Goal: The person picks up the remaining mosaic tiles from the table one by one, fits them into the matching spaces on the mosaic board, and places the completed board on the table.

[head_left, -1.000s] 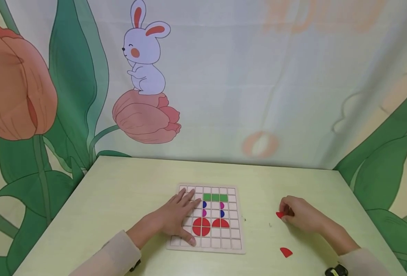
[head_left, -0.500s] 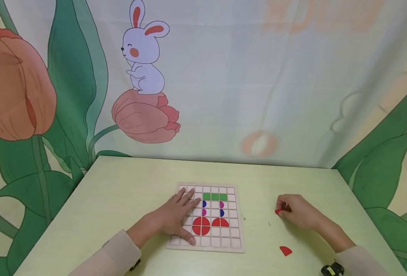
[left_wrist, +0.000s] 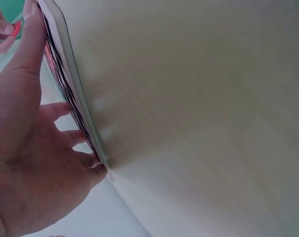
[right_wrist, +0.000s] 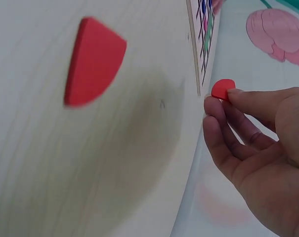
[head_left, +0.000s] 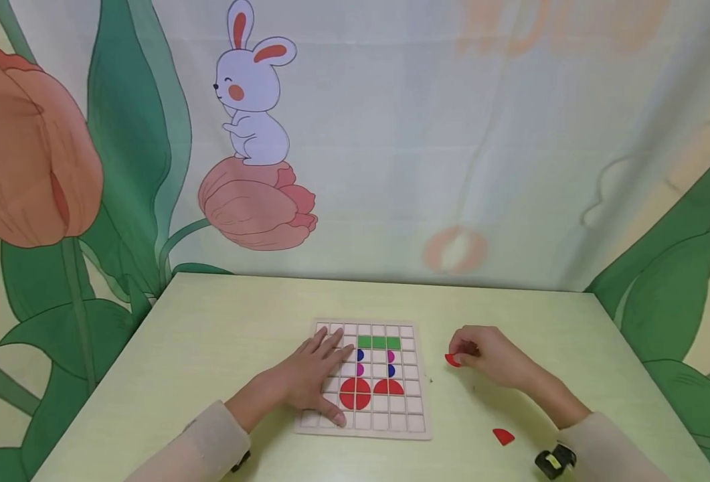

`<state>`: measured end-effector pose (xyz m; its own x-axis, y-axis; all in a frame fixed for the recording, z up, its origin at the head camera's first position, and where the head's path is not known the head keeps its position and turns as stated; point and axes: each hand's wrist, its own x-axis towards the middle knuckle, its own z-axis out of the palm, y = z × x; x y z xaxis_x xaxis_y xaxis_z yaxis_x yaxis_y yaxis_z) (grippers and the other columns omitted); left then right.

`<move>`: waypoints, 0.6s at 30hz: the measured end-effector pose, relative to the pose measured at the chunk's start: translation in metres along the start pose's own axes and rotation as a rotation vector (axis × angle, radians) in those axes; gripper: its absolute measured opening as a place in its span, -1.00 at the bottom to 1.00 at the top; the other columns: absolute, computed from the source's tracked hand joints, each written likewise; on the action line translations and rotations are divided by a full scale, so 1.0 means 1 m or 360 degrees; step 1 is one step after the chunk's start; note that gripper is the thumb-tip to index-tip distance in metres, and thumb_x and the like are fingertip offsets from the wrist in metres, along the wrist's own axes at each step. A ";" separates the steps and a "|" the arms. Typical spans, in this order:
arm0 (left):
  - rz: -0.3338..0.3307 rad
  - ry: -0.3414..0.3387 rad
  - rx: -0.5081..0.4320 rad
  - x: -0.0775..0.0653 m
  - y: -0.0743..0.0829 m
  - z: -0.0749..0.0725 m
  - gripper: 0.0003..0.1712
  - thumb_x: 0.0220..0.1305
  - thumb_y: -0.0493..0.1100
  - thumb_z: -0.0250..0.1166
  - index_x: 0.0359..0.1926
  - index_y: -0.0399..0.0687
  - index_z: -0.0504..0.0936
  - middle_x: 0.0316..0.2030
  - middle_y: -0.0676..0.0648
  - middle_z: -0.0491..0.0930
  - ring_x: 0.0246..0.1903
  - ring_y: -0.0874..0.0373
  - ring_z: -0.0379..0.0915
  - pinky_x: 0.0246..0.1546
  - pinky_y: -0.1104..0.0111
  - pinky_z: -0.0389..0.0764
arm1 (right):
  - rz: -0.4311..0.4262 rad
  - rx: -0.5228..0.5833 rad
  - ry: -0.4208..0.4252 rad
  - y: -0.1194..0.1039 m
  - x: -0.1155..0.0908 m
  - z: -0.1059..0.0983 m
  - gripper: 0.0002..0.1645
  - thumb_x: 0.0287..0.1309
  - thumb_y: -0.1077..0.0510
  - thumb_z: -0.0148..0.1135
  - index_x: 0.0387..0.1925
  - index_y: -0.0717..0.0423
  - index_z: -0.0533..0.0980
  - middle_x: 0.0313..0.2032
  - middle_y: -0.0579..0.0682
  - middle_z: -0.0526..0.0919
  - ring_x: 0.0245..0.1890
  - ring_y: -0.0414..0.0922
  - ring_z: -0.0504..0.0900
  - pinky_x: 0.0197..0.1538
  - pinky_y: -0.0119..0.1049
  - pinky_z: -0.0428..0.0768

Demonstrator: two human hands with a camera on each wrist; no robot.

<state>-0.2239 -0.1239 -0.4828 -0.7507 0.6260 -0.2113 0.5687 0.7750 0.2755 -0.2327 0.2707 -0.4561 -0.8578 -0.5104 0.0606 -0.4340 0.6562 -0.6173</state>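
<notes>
A pale grid board [head_left: 411, 418] lies on the table, with several green squares [head_left: 379, 343], small blue and magenta half-rounds, a full red circle [head_left: 355, 393] and a red half circle [head_left: 388, 387] set in its cells. Spread across the board's left side, my left hand [head_left: 312, 375] presses it with straight fingers; the left wrist view shows its fingers along the board's edge. To the right of the board, my right hand [head_left: 493, 355] pinches a red quarter-circle piece [right_wrist: 223, 89] between thumb and fingertips, above the table. Another red quarter-circle piece [head_left: 503, 436] lies nearer the front.
The light table [head_left: 240, 301] ends at the back against a printed curtain [head_left: 379, 167] with a rabbit and tulips. Tiny dark specks lie on the tabletop right of the board.
My right hand has moved left toward the board and slightly up, carrying the red quarter-circle piece. My left hand has stayed on the board. The loose red piece lies where it was.
</notes>
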 end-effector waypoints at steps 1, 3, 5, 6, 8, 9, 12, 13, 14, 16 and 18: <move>0.0001 -0.0001 -0.0002 0.000 0.000 0.000 0.52 -0.05 0.63 0.47 0.72 0.04 0.00 0.71 -0.20 -0.24 0.66 -0.29 -0.40 0.62 -0.14 -0.11 | 0.0000 0.0010 -0.0009 -0.003 0.002 0.003 -0.81 0.29 0.38 0.43 -0.25 0.03 0.66 -0.33 -0.15 0.67 -0.33 -0.18 0.60 -0.22 -0.36 0.68; 0.0000 -0.0003 -0.0003 0.001 0.001 -0.001 0.52 -0.05 0.63 0.47 0.72 0.03 0.00 0.71 -0.20 -0.24 0.66 -0.29 -0.41 0.62 -0.14 -0.12 | 0.0001 0.0019 -0.0027 -0.008 0.007 0.008 -0.82 0.29 0.36 0.44 -0.24 0.01 0.67 -0.31 -0.16 0.68 -0.31 -0.17 0.60 -0.20 -0.36 0.69; -0.0006 -0.0006 -0.0004 0.001 0.001 -0.002 0.52 -0.05 0.63 0.48 0.72 0.03 0.00 0.71 -0.20 -0.25 0.66 -0.29 -0.41 0.62 -0.14 -0.12 | 0.0016 0.0025 -0.0046 -0.014 0.012 0.014 -0.82 0.29 0.33 0.46 -0.24 -0.03 0.68 -0.31 -0.19 0.68 -0.30 -0.16 0.60 -0.19 -0.37 0.68; -0.0007 -0.0007 0.0000 0.001 0.001 -0.002 0.52 -0.05 0.63 0.48 0.72 0.03 -0.01 0.71 -0.20 -0.25 0.66 -0.29 -0.41 0.62 -0.14 -0.12 | 0.0014 0.0032 -0.0056 -0.017 0.014 0.016 -0.82 0.29 0.32 0.46 -0.23 -0.04 0.68 -0.31 -0.19 0.68 -0.30 -0.16 0.60 -0.19 -0.36 0.68; -0.0010 -0.0008 0.0003 0.002 0.001 -0.002 0.53 -0.06 0.63 0.48 0.72 0.04 -0.01 0.71 -0.19 -0.26 0.67 -0.28 -0.42 0.63 -0.13 -0.13 | 0.0005 0.0046 -0.0072 -0.023 0.019 0.022 -0.81 0.30 0.31 0.45 -0.24 -0.06 0.69 -0.33 -0.21 0.68 -0.31 -0.16 0.60 -0.20 -0.36 0.67; -0.0011 -0.0008 0.0004 0.002 0.002 -0.002 0.53 -0.06 0.63 0.48 0.72 0.04 -0.01 0.71 -0.18 -0.26 0.67 -0.28 -0.42 0.63 -0.13 -0.12 | -0.0004 0.0050 -0.0081 -0.026 0.021 0.026 -0.81 0.30 0.31 0.45 -0.25 -0.07 0.69 -0.34 -0.22 0.67 -0.31 -0.17 0.59 -0.21 -0.36 0.66; -0.0010 -0.0009 0.0005 0.002 0.002 -0.002 0.52 -0.06 0.63 0.48 0.72 0.04 -0.01 0.71 -0.18 -0.26 0.67 -0.28 -0.41 0.63 -0.13 -0.12 | -0.0042 0.0076 -0.0121 -0.035 0.026 0.036 -0.80 0.31 0.33 0.44 -0.26 -0.07 0.70 -0.36 -0.24 0.68 -0.33 -0.20 0.59 -0.21 -0.36 0.65; -0.0011 -0.0010 0.0006 0.002 0.002 -0.002 0.52 -0.06 0.63 0.48 0.72 0.04 -0.01 0.71 -0.18 -0.26 0.67 -0.28 -0.41 0.63 -0.12 -0.12 | -0.0052 0.0080 -0.0136 -0.038 0.028 0.040 -0.81 0.32 0.32 0.44 -0.25 -0.07 0.70 -0.35 -0.25 0.68 -0.32 -0.21 0.59 -0.20 -0.36 0.65; -0.0010 -0.0010 0.0002 0.001 0.002 -0.003 0.52 -0.06 0.62 0.48 0.72 0.03 0.00 0.71 -0.19 -0.25 0.66 -0.28 -0.40 0.63 -0.13 -0.11 | -0.0057 0.0097 -0.0153 -0.041 0.029 0.044 -0.82 0.32 0.31 0.43 -0.25 -0.06 0.70 -0.35 -0.25 0.68 -0.32 -0.21 0.59 -0.19 -0.36 0.66; -0.0010 -0.0009 -0.0003 0.001 0.003 -0.003 0.51 -0.05 0.62 0.48 0.72 0.03 0.02 0.71 -0.20 -0.24 0.66 -0.29 -0.39 0.62 -0.13 -0.11 | -0.0062 0.0129 -0.0181 -0.048 0.030 0.052 -0.86 0.33 0.31 0.43 -0.24 -0.02 0.71 -0.34 -0.25 0.69 -0.30 -0.20 0.59 -0.18 -0.36 0.66; -0.0014 -0.0012 -0.0005 0.001 0.003 -0.004 0.50 -0.05 0.62 0.48 0.72 0.02 0.02 0.71 -0.20 -0.23 0.66 -0.30 -0.38 0.62 -0.14 -0.10 | -0.0061 0.0149 -0.0204 -0.054 0.032 0.059 -0.89 0.34 0.29 0.43 -0.22 0.00 0.72 -0.33 -0.25 0.69 -0.29 -0.19 0.59 -0.17 -0.37 0.66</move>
<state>-0.2239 -0.1215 -0.4786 -0.7530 0.6199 -0.2207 0.5612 0.7801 0.2766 -0.2203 0.1863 -0.4673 -0.7965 -0.6046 -0.0114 -0.4329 0.5833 -0.6873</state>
